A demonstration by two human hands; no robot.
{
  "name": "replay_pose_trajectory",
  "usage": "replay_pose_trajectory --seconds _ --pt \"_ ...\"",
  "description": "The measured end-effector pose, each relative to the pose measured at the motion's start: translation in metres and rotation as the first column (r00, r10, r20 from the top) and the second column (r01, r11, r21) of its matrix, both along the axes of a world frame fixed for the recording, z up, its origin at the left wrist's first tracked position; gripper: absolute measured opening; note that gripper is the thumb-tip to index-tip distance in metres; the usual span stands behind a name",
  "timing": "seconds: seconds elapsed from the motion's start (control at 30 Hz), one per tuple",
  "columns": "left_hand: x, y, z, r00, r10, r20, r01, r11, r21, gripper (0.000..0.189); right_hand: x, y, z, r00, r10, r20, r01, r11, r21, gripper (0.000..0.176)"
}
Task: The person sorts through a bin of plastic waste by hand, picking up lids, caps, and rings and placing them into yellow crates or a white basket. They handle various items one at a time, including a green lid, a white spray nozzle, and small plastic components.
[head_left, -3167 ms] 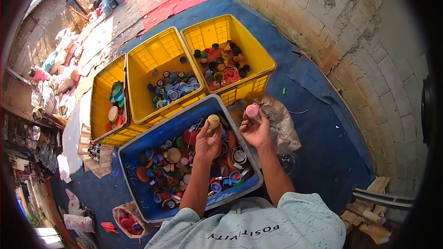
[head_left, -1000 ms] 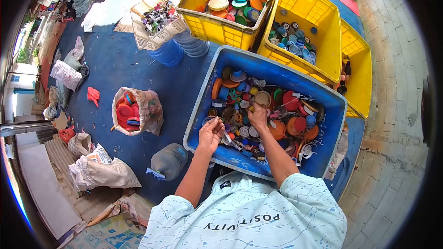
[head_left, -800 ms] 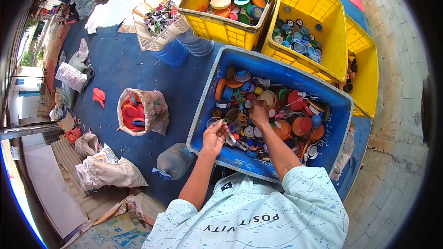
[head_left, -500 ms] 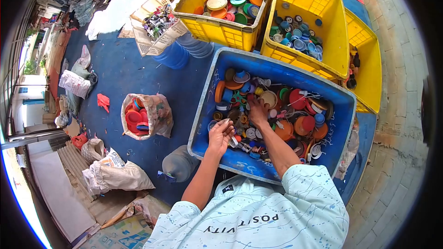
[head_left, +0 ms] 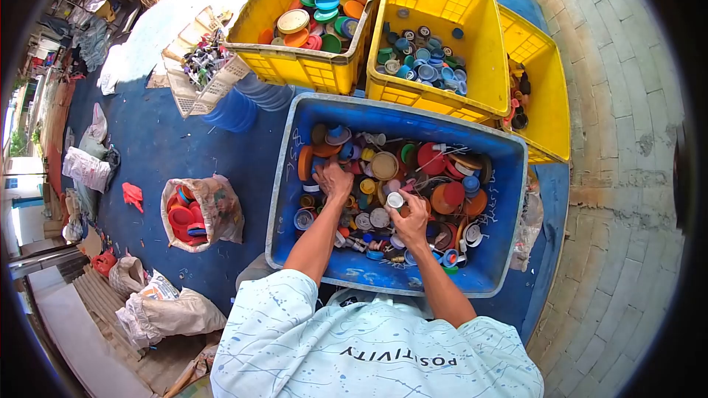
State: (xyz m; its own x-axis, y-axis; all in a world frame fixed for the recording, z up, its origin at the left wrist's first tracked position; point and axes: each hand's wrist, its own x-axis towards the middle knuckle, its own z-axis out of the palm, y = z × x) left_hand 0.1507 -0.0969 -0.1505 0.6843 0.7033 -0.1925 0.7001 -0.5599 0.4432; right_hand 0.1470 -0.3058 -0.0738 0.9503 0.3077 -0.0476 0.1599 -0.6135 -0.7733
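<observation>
A blue crate [head_left: 398, 107] in front of me holds a mixed heap of plastic caps and lids [head_left: 447, 197]. My left hand [head_left: 334, 180] reaches down among the caps on the crate's left side. Its fingertips are partly buried, so what they grip, if anything, is hidden. Near the crate's middle, my right hand [head_left: 411, 220] pinches a small white cap [head_left: 395, 200] just above the heap. A round cream lid [head_left: 384, 166] lies between and beyond the hands.
Yellow crates [head_left: 295, 55] of sorted caps stand behind the blue crate. To the left are a sack of red lids [head_left: 228, 210], a basket of small parts [head_left: 193, 96] and blue water jugs [head_left: 232, 109]. Filled sacks [head_left: 173, 317] lie at lower left.
My left hand has moved from above the near-left caps forward into the heap. The right hand has come back out of the heap with a white cap. The view has shifted right.
</observation>
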Motion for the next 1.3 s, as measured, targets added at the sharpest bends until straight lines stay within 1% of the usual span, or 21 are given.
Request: replay_pose_trajectory --seconds 0.07,0.1,0.2,0.3,0.4,0.5,0.6,0.7,0.8,0.9,0.93,1.0,1.07,1.1,1.13,1.23,1.27,1.3 --pt "0.005 -0.004 -0.021 0.997 -0.007 0.081 0.0 0.997 0.082 0.044 -0.004 -0.01 0.007 1.0 -0.023 -0.005 0.023 1.0 0.008 0.047" --pt "0.008 -0.005 -0.018 0.993 -0.013 0.119 -0.002 0.992 0.124 0.045 -0.002 -0.013 0.008 1.0 -0.026 -0.001 0.026 1.0 0.007 0.047" --pt "0.01 -0.013 -0.005 0.992 -0.062 0.113 0.04 0.981 0.192 0.048 -0.006 -0.023 0.012 0.999 -0.032 0.004 0.032 0.999 0.0 0.046" --pt "0.003 -0.012 -0.008 0.981 -0.189 -0.037 0.192 0.957 0.218 0.053 -0.006 -0.029 0.017 0.999 -0.023 0.027 0.023 1.0 -0.004 0.046" --pt "-0.006 -0.006 -0.007 0.92 -0.311 -0.238 0.356 0.917 0.179 0.054 -0.008 -0.034 0.015 0.999 -0.042 -0.014 0.042 0.999 0.013 0.047" --pt "-0.017 -0.003 -0.008 0.904 -0.388 -0.178 0.424 0.864 0.271 0.054 -0.008 -0.037 0.011 0.999 -0.028 -0.023 0.029 0.999 0.02 0.047" --pt "-0.021 0.003 -0.008 0.889 -0.437 -0.14 0.459 0.836 0.3 0.05 -0.009 -0.035 0.012 0.999 -0.013 -0.047 0.016 0.999 0.044 0.046" --pt "-0.02 0.014 -0.016 0.869 -0.477 -0.133 0.49 0.789 0.372 0.038 -0.006 -0.033 0.012 0.999 0.002 -0.038 0.0 0.999 0.053 0.046" --pt "-0.022 0.02 -0.009 0.861 -0.49 -0.134 0.504 0.791 0.348 0.021 -0.007 -0.033 0.013 1.0 -0.005 -0.015 0.005 0.999 0.049 0.045" --pt "-0.026 0.019 0.007 0.874 -0.486 -0.007 0.453 0.809 0.375 0.011 -0.008 -0.034 0.014 1.0 -0.021 -0.012 0.021 0.999 0.047 0.045" --pt "-0.027 0.018 0.015 0.878 -0.473 0.079 0.418 0.835 0.357 0.011 -0.008 -0.035 0.013 0.999 -0.026 -0.021 0.027 0.998 0.053 0.045" --pt "-0.031 0.014 0.026 0.865 -0.437 0.246 0.357 0.881 0.31 0.012 -0.01 -0.037 0.013 0.998 -0.04 -0.045 0.043 0.997 0.064 0.045" --pt "-0.036 0.012 0.025 0.88 -0.251 0.403 0.252 0.966 0.053 0.015 -0.012 -0.038 0.014 0.996 -0.057 -0.075 0.063 0.995 0.075 0.044" --pt "-0.038 0.009 0.025 0.877 -0.143 0.459 0.204 0.975 -0.084 0.016 -0.013 -0.039 0.014 0.993 -0.067 -0.095 0.076 0.993 0.087 0.044" --pt "-0.035 0.001 0.058 0.933 0.119 0.339 0.033 0.912 -0.409 0.017 -0.014 -0.039 0.013 0.99 -0.078 -0.114 0.089 0.991 0.098 0.044" --pt "-0.043 0.004 0.043 0.868 0.318 0.382 -0.027 0.798 -0.601 0.021 -0.016 -0.042 0.009 0.981 -0.108 -0.159 0.126 0.986 0.112 0.044" --pt "-0.048 0.007 0.038 0.885 0.349 0.309 -0.06 0.742 -0.667 0.019 -0.015 -0.042 0.009 0.977 -0.118 -0.18 0.139 0.985 0.107 0.044" --pt "-0.052 0.009 0.032 0.863 0.423 0.276 -0.062 0.632 -0.773 0.019 -0.016 -0.043 0.01 0.971 -0.128 -0.201 0.15 0.984 0.101 0.044"
